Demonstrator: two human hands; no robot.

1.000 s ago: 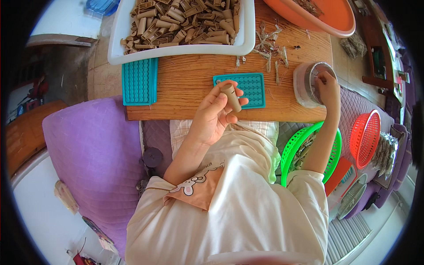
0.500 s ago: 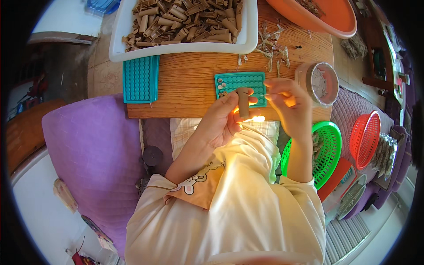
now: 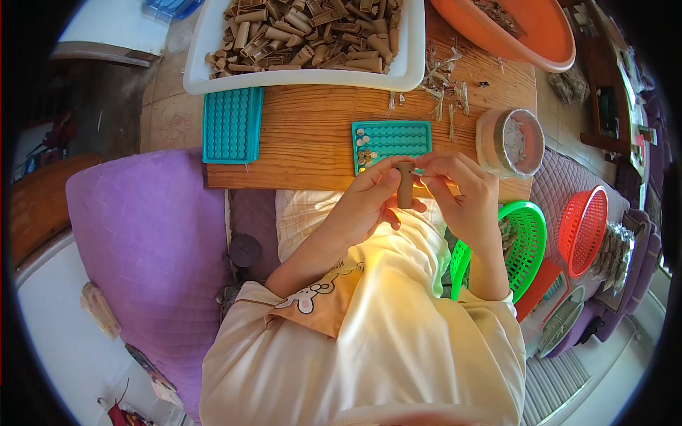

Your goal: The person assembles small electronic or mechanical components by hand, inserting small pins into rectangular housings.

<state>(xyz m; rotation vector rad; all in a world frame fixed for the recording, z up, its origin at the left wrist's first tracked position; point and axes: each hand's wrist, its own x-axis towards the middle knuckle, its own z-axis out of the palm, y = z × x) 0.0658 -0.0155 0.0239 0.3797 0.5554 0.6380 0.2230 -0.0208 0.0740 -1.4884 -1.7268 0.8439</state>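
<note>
My left hand (image 3: 366, 202) is closed around a brown tube-shaped piece (image 3: 405, 188), held upright above my lap by the table's front edge. At the tube's upper end is my right hand (image 3: 462, 188), its thumb and fingers pinched together. Whatever lies in that pinch is too small to make out now. Just beyond my hands, a teal ridged tray (image 3: 398, 133) on the wooden table (image 3: 305, 135) carries small round pale and yellowish bits along its left side.
A white bin (image 3: 305, 80) heaped with brown pieces stands at the back. Teal trays (image 3: 232, 131) sit below it. To the right are dry strands (image 3: 444, 74), an orange basin (image 3: 550, 53), a round tub (image 3: 490, 145), a green basket (image 3: 529, 248) and a red basket (image 3: 584, 231).
My right hand has come down and left to meet the top of the brown tube. The left hand with the tube has shifted slightly right and nearer to me.
</note>
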